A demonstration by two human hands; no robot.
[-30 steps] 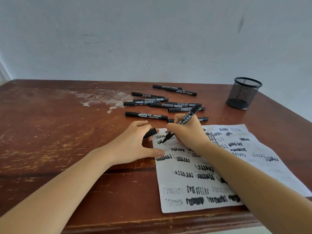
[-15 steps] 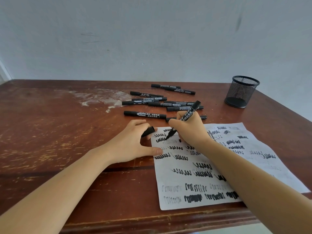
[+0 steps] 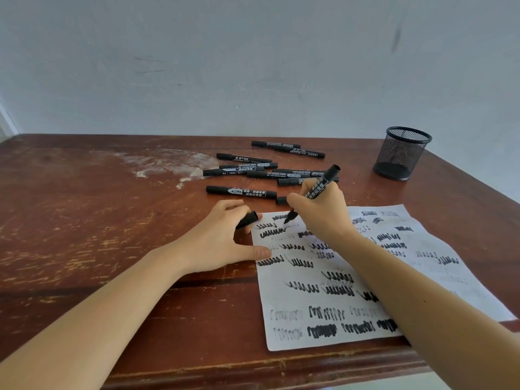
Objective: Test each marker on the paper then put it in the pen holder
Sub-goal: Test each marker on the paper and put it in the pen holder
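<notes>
Holding marker mid-barrel in clenched right grip, tip on far-left corner of paper; pinching cap in left grip, thumb pinning sheet to bench; judged light, stiff, smooth plastic, best taken mid-barrel, clear of wet tip.

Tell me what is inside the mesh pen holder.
Nothing stands above the rim of the pen holder, and the far inner wall shows bare. Its floor is hidden behind the dark near wall.
</notes>
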